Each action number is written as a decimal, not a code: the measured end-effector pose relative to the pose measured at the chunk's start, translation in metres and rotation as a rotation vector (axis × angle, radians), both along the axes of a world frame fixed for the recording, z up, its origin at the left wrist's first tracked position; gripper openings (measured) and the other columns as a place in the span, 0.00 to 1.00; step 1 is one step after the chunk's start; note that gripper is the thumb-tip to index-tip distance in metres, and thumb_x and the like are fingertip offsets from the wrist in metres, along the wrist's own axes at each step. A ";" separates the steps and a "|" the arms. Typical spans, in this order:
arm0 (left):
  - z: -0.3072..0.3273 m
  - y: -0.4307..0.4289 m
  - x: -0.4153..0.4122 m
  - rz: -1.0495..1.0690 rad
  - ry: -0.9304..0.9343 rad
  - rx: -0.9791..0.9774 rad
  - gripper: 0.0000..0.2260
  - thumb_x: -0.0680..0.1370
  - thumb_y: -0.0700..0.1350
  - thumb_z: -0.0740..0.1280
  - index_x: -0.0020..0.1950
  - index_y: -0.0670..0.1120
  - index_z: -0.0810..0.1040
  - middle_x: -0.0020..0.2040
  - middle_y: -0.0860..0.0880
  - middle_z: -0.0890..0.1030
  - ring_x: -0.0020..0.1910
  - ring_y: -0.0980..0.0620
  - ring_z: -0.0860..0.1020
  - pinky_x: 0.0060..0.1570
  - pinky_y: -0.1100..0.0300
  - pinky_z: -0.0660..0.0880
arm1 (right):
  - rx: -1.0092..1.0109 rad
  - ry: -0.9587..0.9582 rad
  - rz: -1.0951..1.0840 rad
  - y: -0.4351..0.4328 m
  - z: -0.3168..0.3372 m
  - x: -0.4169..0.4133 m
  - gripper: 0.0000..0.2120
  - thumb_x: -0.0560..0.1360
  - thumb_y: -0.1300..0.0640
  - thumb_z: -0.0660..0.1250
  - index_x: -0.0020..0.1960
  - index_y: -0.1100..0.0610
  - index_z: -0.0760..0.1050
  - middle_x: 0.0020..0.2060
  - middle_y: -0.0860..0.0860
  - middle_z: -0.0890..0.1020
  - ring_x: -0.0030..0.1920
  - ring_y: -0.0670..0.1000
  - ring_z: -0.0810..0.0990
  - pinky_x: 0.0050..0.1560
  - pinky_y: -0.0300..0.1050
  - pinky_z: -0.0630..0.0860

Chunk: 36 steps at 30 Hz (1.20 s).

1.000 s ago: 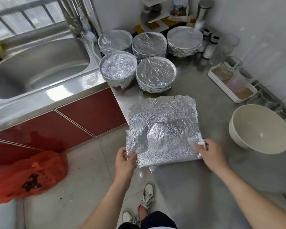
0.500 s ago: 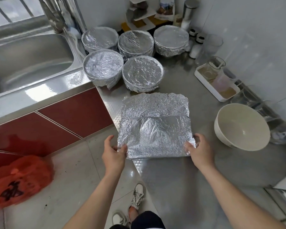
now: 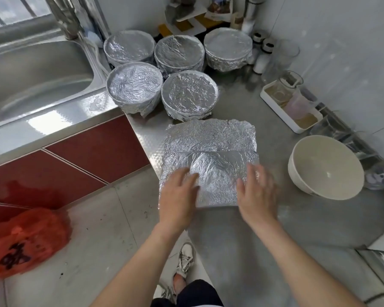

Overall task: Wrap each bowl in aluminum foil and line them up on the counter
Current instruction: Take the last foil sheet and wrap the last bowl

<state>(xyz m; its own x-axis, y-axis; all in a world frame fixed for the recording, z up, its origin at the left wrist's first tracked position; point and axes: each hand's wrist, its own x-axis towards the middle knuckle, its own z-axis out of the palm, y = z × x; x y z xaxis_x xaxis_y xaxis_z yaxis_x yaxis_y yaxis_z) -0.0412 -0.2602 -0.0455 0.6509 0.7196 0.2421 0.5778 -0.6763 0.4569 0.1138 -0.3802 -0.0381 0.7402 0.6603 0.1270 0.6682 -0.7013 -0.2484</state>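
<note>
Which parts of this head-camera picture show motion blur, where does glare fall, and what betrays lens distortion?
Head view: the left hand and right hand are smeared by motion, while the foil sheet under them is crisp; head view: glare whitens the sink rim; head view: the wide lens slants the counter edge and wall seams.

A steel sink (image 3: 38, 69) sits under a barred window (image 3: 16, 12), red cabinet doors (image 3: 93, 149) above a grey tiled floor (image 3: 87, 240).
</note>
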 end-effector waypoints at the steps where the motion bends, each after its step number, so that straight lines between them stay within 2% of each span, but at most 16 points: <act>1: -0.005 -0.005 0.009 -0.094 0.080 0.009 0.18 0.78 0.49 0.67 0.67 0.46 0.77 0.68 0.41 0.74 0.68 0.39 0.72 0.64 0.42 0.72 | -0.024 0.058 0.107 0.008 -0.001 -0.014 0.25 0.78 0.47 0.52 0.71 0.57 0.67 0.69 0.59 0.70 0.69 0.61 0.68 0.64 0.59 0.68; 3: -0.019 -0.013 0.016 -0.178 0.261 -0.018 0.23 0.82 0.55 0.53 0.76 0.48 0.66 0.76 0.43 0.63 0.76 0.42 0.59 0.72 0.41 0.60 | -0.121 0.160 0.280 0.016 -0.013 -0.036 0.28 0.80 0.46 0.43 0.76 0.55 0.58 0.76 0.54 0.59 0.77 0.54 0.55 0.73 0.57 0.59; 5: -0.036 -0.016 0.009 -0.141 0.359 -0.043 0.26 0.83 0.58 0.46 0.79 0.49 0.55 0.79 0.45 0.54 0.78 0.45 0.49 0.75 0.41 0.52 | -0.201 0.228 0.330 0.016 -0.026 -0.043 0.29 0.79 0.43 0.38 0.78 0.51 0.49 0.78 0.48 0.48 0.77 0.49 0.43 0.76 0.55 0.50; 6: -0.042 -0.016 0.002 -0.119 0.384 -0.049 0.26 0.83 0.59 0.44 0.79 0.50 0.53 0.79 0.46 0.51 0.78 0.45 0.47 0.76 0.42 0.48 | -0.229 0.238 0.332 0.013 -0.032 -0.042 0.30 0.79 0.41 0.37 0.78 0.49 0.46 0.77 0.46 0.45 0.77 0.48 0.41 0.76 0.54 0.46; 8: -0.049 -0.018 -0.008 -0.102 0.420 -0.047 0.28 0.82 0.62 0.41 0.80 0.51 0.52 0.80 0.47 0.50 0.79 0.46 0.47 0.75 0.43 0.45 | -0.270 0.193 0.342 0.008 -0.041 -0.040 0.29 0.79 0.37 0.37 0.78 0.46 0.43 0.77 0.44 0.43 0.77 0.47 0.40 0.75 0.52 0.42; 13: -0.048 -0.022 -0.010 -0.071 0.467 -0.060 0.29 0.82 0.63 0.41 0.80 0.51 0.53 0.80 0.47 0.51 0.79 0.48 0.49 0.73 0.44 0.47 | -0.345 0.121 0.361 0.001 -0.049 -0.034 0.28 0.80 0.36 0.39 0.78 0.43 0.48 0.78 0.43 0.48 0.77 0.46 0.45 0.73 0.55 0.45; 17: -0.050 -0.022 -0.011 -0.056 0.485 -0.067 0.29 0.82 0.63 0.42 0.80 0.51 0.54 0.80 0.47 0.52 0.79 0.48 0.49 0.73 0.44 0.47 | -0.332 0.099 0.348 0.001 -0.040 -0.030 0.28 0.80 0.37 0.43 0.78 0.45 0.50 0.78 0.46 0.51 0.77 0.48 0.50 0.73 0.57 0.47; 20: -0.049 -0.022 -0.009 -0.053 0.506 -0.088 0.29 0.82 0.63 0.44 0.80 0.51 0.51 0.80 0.47 0.50 0.79 0.49 0.46 0.74 0.44 0.45 | -0.282 0.098 0.363 -0.008 -0.026 -0.035 0.29 0.80 0.40 0.48 0.78 0.50 0.52 0.78 0.49 0.54 0.77 0.50 0.50 0.73 0.57 0.48; 24: -0.048 -0.021 -0.009 -0.058 0.511 -0.099 0.30 0.82 0.64 0.43 0.80 0.51 0.47 0.80 0.47 0.46 0.79 0.48 0.42 0.74 0.44 0.41 | -0.378 0.129 0.431 -0.040 -0.031 -0.041 0.31 0.80 0.37 0.44 0.78 0.51 0.53 0.78 0.50 0.55 0.77 0.49 0.50 0.73 0.54 0.48; 26: -0.047 -0.024 -0.010 -0.041 0.506 -0.116 0.30 0.82 0.64 0.44 0.80 0.50 0.49 0.80 0.46 0.47 0.79 0.48 0.42 0.74 0.44 0.42 | -0.428 0.181 0.408 -0.047 -0.031 -0.035 0.32 0.80 0.35 0.40 0.79 0.50 0.50 0.78 0.49 0.52 0.77 0.48 0.47 0.73 0.52 0.46; 28: -0.044 -0.023 -0.013 -0.035 0.512 -0.117 0.31 0.82 0.64 0.43 0.80 0.50 0.48 0.80 0.46 0.45 0.79 0.48 0.40 0.74 0.44 0.40 | -0.430 0.207 0.376 -0.048 -0.026 -0.028 0.35 0.77 0.33 0.34 0.79 0.49 0.42 0.78 0.46 0.43 0.77 0.46 0.38 0.73 0.49 0.40; 31: -0.037 -0.022 -0.010 -0.068 0.567 -0.171 0.32 0.80 0.66 0.39 0.79 0.51 0.36 0.78 0.46 0.33 0.76 0.47 0.30 0.73 0.44 0.33 | -0.495 0.229 0.373 -0.054 -0.020 -0.017 0.40 0.69 0.30 0.24 0.76 0.48 0.30 0.75 0.44 0.31 0.73 0.44 0.28 0.71 0.46 0.30; 36: -0.023 -0.025 -0.005 -0.071 0.621 -0.223 0.38 0.77 0.70 0.40 0.78 0.50 0.32 0.77 0.45 0.31 0.75 0.46 0.29 0.71 0.40 0.32 | -0.538 0.278 0.397 -0.055 -0.013 -0.009 0.45 0.63 0.28 0.19 0.75 0.49 0.28 0.73 0.44 0.27 0.72 0.44 0.26 0.73 0.47 0.31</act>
<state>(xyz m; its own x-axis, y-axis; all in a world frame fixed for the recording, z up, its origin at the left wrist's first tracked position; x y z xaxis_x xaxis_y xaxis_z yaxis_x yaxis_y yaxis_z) -0.0465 -0.2856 -0.0683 0.6689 0.6594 -0.3431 0.7366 -0.6501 0.1867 0.1050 -0.4349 -0.0511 0.3892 0.8042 -0.4492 0.8601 -0.4919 -0.1353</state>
